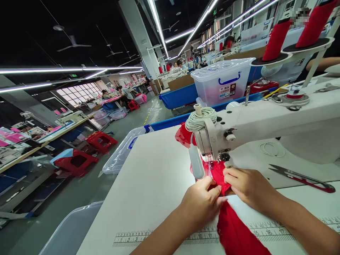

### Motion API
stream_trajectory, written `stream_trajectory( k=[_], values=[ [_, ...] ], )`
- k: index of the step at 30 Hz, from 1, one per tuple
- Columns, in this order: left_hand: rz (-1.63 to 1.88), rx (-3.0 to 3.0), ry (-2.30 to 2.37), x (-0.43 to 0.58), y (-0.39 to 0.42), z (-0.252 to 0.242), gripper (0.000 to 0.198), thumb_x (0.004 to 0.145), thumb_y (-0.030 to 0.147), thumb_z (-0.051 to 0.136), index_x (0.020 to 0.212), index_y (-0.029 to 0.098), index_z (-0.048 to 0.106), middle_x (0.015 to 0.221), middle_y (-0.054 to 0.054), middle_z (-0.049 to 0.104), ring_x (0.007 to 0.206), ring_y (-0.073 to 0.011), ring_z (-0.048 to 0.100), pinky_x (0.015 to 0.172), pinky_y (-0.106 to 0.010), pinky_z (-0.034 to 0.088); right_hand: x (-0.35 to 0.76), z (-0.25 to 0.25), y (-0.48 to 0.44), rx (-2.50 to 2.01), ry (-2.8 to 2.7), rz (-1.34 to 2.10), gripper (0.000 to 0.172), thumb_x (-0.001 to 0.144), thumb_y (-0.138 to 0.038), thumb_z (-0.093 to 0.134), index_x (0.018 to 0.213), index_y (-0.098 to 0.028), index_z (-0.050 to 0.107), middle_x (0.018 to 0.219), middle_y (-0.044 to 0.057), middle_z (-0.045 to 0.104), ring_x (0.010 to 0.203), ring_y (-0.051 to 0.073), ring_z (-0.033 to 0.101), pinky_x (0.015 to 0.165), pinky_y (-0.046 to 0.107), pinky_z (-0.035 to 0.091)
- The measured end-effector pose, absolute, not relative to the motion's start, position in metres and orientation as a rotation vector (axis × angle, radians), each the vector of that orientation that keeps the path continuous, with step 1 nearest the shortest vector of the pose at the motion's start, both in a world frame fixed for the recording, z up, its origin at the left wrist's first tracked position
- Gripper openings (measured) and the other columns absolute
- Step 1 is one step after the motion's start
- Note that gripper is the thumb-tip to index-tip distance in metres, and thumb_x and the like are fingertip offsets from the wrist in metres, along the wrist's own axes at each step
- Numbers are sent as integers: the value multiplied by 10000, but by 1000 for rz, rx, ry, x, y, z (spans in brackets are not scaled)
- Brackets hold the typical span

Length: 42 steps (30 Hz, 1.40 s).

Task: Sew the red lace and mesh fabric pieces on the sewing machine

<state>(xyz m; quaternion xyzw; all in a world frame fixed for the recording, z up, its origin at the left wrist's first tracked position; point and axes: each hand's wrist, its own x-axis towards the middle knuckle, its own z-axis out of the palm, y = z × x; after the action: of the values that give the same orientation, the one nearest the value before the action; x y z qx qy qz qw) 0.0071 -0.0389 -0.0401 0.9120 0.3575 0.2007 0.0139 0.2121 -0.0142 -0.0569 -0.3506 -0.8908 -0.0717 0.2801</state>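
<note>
Red fabric (233,226) runs from the front edge of the table up under the needle area of a white sewing machine (255,120). My left hand (200,198) is closed on the fabric just in front of the presser foot (210,165), thumb and fingers pinching it. On the right side of the same cloth, my right hand (247,184) grips its edge with bent fingers close to the needle. Behind the machine head, more red material (183,135) lies on the table. A pair of thread snips (302,177) rests to the right of my right hand.
A printed ruler (148,234) crosses the table front. Red thread cones (276,40) stand above the machine at right. A lidded clear plastic box (220,81) sits behind it. Red stools (77,161) and other sewing tables are across the aisle at left, with people farther back.
</note>
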Motion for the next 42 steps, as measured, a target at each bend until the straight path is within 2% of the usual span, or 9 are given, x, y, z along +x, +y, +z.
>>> stream_trajectory(
  k=[3,7,12,23,30,35,42],
  values=[
    [542,2815,1106,5,-43,-30,543,1016,500,257,955,153,670,896,-101,586,754,-186,577,648,-298,544,212,-58,-14,-951,-2392,-185,237,790,10,426,759,-199,535,731,-6,575,566,126,486,482,284,270],
    [510,2870,1162,4,-46,-27,744,974,611,93,1050,159,679,922,-132,595,731,-207,562,620,-325,537,212,-57,-14,-946,-2383,-195,237,782,11,421,725,-200,511,707,-10,553,549,124,459,476,281,266],
    [496,2919,1193,3,-48,-33,736,968,628,126,1061,154,681,880,-134,608,735,-224,548,638,-358,539,211,-55,-15,-929,-2378,-208,245,786,20,412,718,-201,496,687,-17,532,530,116,432,471,269,250],
    [647,2946,1190,5,-49,-35,796,963,627,79,1069,129,690,904,-152,651,772,-247,585,648,-382,552,213,-58,-11,-936,-2408,-204,227,787,8,448,741,-197,536,742,-4,597,582,125,505,489,276,258],
    [637,2951,1223,6,-46,-42,815,955,643,70,1082,121,683,926,-155,650,764,-247,583,645,-383,543,214,-58,-8,-933,-2398,-221,125,836,-108,556,751,-198,539,747,3,602,596,134,523,501,269,288],
    [625,2978,1232,6,-42,-43,793,963,636,99,1083,105,676,952,-166,653,723,-239,573,648,-388,537,213,-56,-5,-946,-2394,-254,174,837,-79,484,719,-203,512,736,11,592,578,136,499,494,269,281],
    [621,2979,1277,6,-41,-40,771,965,645,140,1131,98,658,981,-163,653,771,-250,585,636,-383,539,213,-55,-4,-1000,-2374,-272,211,797,-28,420,733,-200,525,703,10,556,574,142,481,485,272,261]
  ],
)
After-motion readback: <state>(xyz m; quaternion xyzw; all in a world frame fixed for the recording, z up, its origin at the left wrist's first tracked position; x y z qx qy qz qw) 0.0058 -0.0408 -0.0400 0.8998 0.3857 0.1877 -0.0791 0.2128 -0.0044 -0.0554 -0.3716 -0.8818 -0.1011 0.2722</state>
